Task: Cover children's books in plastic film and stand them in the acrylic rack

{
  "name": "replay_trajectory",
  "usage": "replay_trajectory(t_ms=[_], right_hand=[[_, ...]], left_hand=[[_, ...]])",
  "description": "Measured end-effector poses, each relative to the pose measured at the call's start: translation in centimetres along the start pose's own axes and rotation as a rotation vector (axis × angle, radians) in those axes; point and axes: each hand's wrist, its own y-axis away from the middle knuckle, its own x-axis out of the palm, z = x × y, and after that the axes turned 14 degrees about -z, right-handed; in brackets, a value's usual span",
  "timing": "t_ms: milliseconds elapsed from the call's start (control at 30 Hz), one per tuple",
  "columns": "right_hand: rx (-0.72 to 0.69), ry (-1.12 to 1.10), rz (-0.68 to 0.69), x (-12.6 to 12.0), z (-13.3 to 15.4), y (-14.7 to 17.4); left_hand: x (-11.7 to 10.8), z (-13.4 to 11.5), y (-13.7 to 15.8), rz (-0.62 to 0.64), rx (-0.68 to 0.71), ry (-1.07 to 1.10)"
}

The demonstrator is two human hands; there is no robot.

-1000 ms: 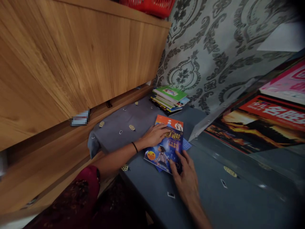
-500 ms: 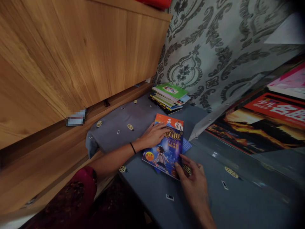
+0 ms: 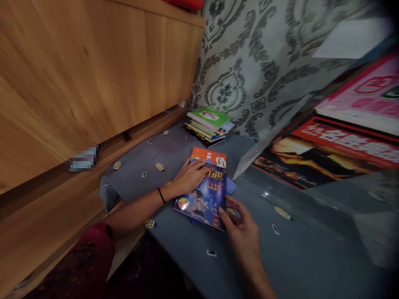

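Observation:
A blue children's book (image 3: 201,199) with a cartoon figure in a white shirt lies on the cloth-covered table, over an orange-topped book (image 3: 213,155). A blue printed edge (image 3: 231,186) pokes out on the right beneath them. My left hand (image 3: 190,176) rests flat across the upper left of the blue book, fingers stretched over its cover; its thumb is hidden. At the lower right edge, my right hand (image 3: 239,216) has its thumb on the cover corner and its fingers curled along the side.
Behind stands a stack of books (image 3: 210,124) with a green one on top, near the patterned wall (image 3: 230,83). A wooden cabinet (image 3: 102,74) rises on the left. To the right, a clear plastic sheet (image 3: 264,145) borders a poster-like print (image 3: 336,153). Pineapple prints dot the grey-blue tablecloth (image 3: 177,249).
The view has swung a little to the right, so everything sits further left in the picture. Both hands keep about the same places on the blue book.

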Motion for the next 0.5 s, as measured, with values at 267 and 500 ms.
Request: replay_trajectory(t_ms=[267,500], right_hand=[[-0.092,-0.076,-0.022,0.9,-0.1,0.4],[-0.103,-0.146,-0.073,1.5,0.0,1.1]], left_hand=[[-2.8,-4.9,6.6,0.101,0.28,0.013],[0.5,-3.0,9.8,-0.329,0.53,-0.311]])
